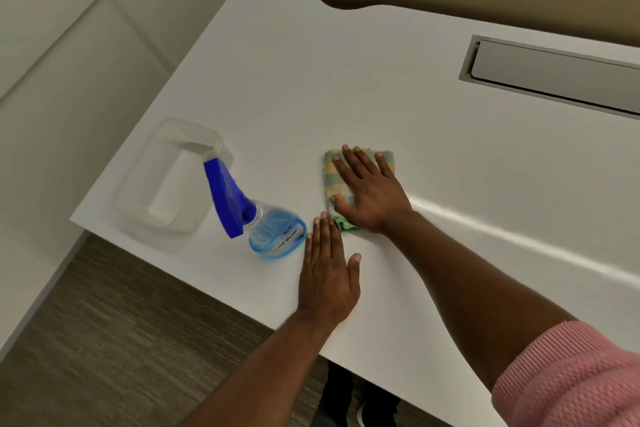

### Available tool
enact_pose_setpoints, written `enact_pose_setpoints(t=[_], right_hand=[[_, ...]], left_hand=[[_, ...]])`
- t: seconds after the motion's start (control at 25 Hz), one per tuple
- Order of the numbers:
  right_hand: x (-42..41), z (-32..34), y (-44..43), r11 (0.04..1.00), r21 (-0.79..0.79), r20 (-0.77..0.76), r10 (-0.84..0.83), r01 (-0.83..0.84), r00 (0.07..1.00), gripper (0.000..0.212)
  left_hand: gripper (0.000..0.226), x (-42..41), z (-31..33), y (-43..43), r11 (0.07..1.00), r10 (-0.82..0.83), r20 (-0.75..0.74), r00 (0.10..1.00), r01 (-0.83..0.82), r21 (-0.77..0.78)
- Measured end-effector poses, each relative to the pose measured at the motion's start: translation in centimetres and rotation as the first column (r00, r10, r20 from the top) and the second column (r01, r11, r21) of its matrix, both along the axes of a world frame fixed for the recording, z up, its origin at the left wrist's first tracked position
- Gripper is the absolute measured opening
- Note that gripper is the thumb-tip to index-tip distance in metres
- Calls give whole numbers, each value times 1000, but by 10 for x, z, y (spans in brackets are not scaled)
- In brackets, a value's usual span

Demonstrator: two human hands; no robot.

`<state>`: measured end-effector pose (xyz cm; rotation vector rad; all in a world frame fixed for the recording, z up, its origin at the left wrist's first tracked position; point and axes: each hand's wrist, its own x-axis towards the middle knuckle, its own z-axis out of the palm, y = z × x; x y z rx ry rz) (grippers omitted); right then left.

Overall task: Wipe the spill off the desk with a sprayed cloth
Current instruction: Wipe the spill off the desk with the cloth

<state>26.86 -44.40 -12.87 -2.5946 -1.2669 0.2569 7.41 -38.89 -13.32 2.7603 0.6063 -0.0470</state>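
A folded cloth (pixel 334 180) with yellow, blue and green stripes lies on the white desk (pixel 398 107). My right hand (pixel 367 189) presses flat on top of it, fingers spread, covering most of it. My left hand (pixel 327 270) rests flat on the desk just in front of the cloth, holding nothing, fingers together. A spray bottle (pixel 263 222) with a blue trigger head and pale blue liquid stands just left of my left hand. No spill shows on the desk surface.
A clear plastic container (pixel 166 180) sits near the desk's left corner, behind the bottle. A grey cable hatch (pixel 554 76) is set into the desk at the back right. The desk's front edge runs diagonally, with carpet floor (pixel 104 340) below.
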Motion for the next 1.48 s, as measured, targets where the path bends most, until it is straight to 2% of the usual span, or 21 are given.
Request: enact_pose_setpoints(t=[0.28,0.56,0.8,0.96,1.08,1.2,1.32,1.48], right_hand=[[65,-1,-31,966,25,-11,-256,256,967,80],[109,-3,-135,863,-28,31,-504,505,863,81],[91,-1,-250,700,-27,57,-712,714,700,82],[46,0,-267,643,-35,32,-764,765,644,82],[-7,-1,-244,707,-16,16,-707,707,707,83],[-79,-4,-217,795,1,-18,-607,607,795,84],[-135,2,-208,849,-23,-37,-529,529,848,83],[-187,8,-228,869,43,-95,-488,494,868,80]], left_hand=[[74,76,-3,0,991,-125,-18,992,125,46],[74,151,-11,-6,973,-224,-17,975,224,63],[74,151,-12,-5,969,-238,13,971,237,68],[74,151,-13,-7,966,-247,35,968,243,88],[72,152,-10,-8,958,-257,36,966,250,142],[67,139,2,-26,929,-337,61,940,321,183],[62,101,14,-68,904,-426,124,896,415,103],[66,40,27,-123,896,-434,45,900,436,-85]])
